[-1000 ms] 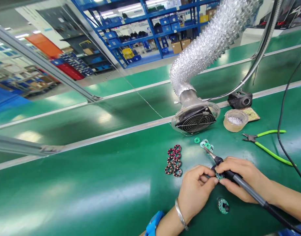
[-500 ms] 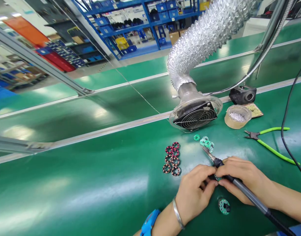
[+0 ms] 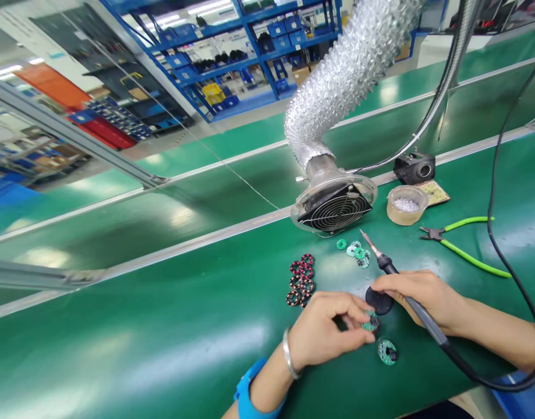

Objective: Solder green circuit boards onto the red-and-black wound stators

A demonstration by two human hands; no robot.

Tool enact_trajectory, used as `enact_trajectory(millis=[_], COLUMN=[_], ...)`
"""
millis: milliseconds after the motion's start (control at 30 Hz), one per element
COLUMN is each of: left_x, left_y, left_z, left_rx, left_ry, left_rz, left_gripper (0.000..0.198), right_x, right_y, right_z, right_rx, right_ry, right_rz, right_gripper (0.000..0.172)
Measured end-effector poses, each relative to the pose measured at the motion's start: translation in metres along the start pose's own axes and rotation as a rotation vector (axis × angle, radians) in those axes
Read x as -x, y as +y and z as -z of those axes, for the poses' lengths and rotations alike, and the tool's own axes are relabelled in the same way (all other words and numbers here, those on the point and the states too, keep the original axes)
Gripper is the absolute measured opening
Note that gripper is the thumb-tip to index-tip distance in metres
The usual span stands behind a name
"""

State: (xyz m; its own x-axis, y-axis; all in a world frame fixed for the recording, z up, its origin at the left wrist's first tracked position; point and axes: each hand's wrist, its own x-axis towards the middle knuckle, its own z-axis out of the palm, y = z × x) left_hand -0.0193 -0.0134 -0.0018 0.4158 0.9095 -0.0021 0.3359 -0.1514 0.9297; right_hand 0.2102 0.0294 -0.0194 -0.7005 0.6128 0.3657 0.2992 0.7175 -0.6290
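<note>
Between its thumb and fingers my left hand (image 3: 332, 329) pinches a small round green circuit board (image 3: 371, 321) with a dark part on it. My right hand (image 3: 424, 297) holds a soldering iron (image 3: 427, 321), its metal tip pointing up and left. A black disc (image 3: 379, 301) touches the fingers of my right hand. Another round green board (image 3: 387, 352) with a black part lies on the table just below the hands. Several wound rings (image 3: 301, 279), red-black and copper-black, lie left of the hands. Small green and pale discs (image 3: 358, 253) lie beyond the iron's tip.
A fume fan (image 3: 337, 209) on a silver duct (image 3: 337, 81) stands over the table's back part. Behind my right hand are a round tub (image 3: 407, 205), a sponge tray (image 3: 433, 192), a black holder (image 3: 415, 169) and green-handled cutters (image 3: 472, 262). A black cable (image 3: 492, 198) hangs at the right.
My hands have moved apart. The small board is now in my left hand alone, and the black disc shows by my right fingers. The head view has shifted slightly.
</note>
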Motion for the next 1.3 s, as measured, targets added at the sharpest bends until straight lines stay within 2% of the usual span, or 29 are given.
enact_trajectory(millis=[67,133,233,367,467,567,633,700,767,833,933,1000,1067,1100,1133,1167,1200,1233,1300], left_x=[0.004,0.007,0.008,0.006,0.004,0.001,-0.001,-0.002,0.001,0.007,0.015,0.013,0.001,-0.008,-0.019,-0.031,-0.043,-0.054,-0.07], left_y=[0.001,0.001,0.003,0.005,0.0,-0.01,-0.011,-0.006,0.006,0.019,0.028,0.021,0.005,-0.004,-0.013,-0.02,-0.026,-0.031,-0.036], left_z=[0.005,0.005,-0.001,-0.017,-0.03,-0.04,-0.04,-0.032,-0.014,0.015,0.075,0.121,0.167,0.187,0.205,0.22,0.232,0.24,0.247], left_rx=[-0.103,-0.217,-0.379,-0.608,-0.75,-0.853,-0.875,-0.843,-0.778,-0.734,-0.81,-0.955,-1.049,-1.068,-1.066,-1.062,-1.025,-1.01,-0.968], left_ry=[-0.111,-0.171,-0.206,-0.184,-0.152,-0.126,-0.1,-0.046,0.067,0.225,0.513,0.725,0.862,0.884,0.822,0.835,0.788,0.795,0.767], left_rz=[-0.057,-0.101,-0.141,-0.277,-0.406,-0.512,-0.55,-0.561,-0.55,-0.507,-0.377,-0.278,-0.062,0.06,0.214,0.361,0.452,0.475,0.433], left_gripper=[0.008,0.006,0.027,0.059,0.05,0.046,0.046,0.042,0.034,0.028,0.019,0.024,0.03,0.034,0.037,0.044,0.047,0.051,0.048], right_x=[0.001,-0.001,-0.006,-0.014,-0.012,0.002,0.013,0.021,0.025,0.025,0.024,0.025,0.027,0.028,0.029,0.029,0.03,0.03,0.031], right_y=[0.003,0.006,0.009,0.012,0.014,0.02,0.029,0.04,0.05,0.055,0.055,0.051,0.048,0.046,0.045,0.044,0.044,0.043,0.043], right_z=[-0.002,-0.003,0.001,0.022,0.044,0.061,0.066,0.066,0.066,0.066,0.068,0.071,0.073,0.074,0.074,0.074,0.074,0.073,0.071], right_rx=[0.033,0.085,0.14,0.187,0.215,0.211,0.187,0.142,0.1,0.072,0.056,0.07,0.097,0.106,0.115,0.129,0.15,0.18,0.261], right_ry=[0.043,0.129,0.252,0.37,0.515,0.663,0.738,0.772,0.781,0.781,0.775,0.775,0.773,0.771,0.767,0.757,0.74,0.712,0.645], right_rz=[0.036,0.07,0.072,-0.012,-0.131,-0.26,-0.339,-0.397,-0.43,-0.446,-0.443,-0.418,-0.379,-0.357,-0.33,-0.299,-0.265,-0.235,-0.196], right_gripper=[0.023,0.021,0.022,0.027,0.025,0.022,0.022,0.024,0.027,0.029,0.026,0.022,0.018,0.016,0.016,0.016,0.017,0.019,0.024])
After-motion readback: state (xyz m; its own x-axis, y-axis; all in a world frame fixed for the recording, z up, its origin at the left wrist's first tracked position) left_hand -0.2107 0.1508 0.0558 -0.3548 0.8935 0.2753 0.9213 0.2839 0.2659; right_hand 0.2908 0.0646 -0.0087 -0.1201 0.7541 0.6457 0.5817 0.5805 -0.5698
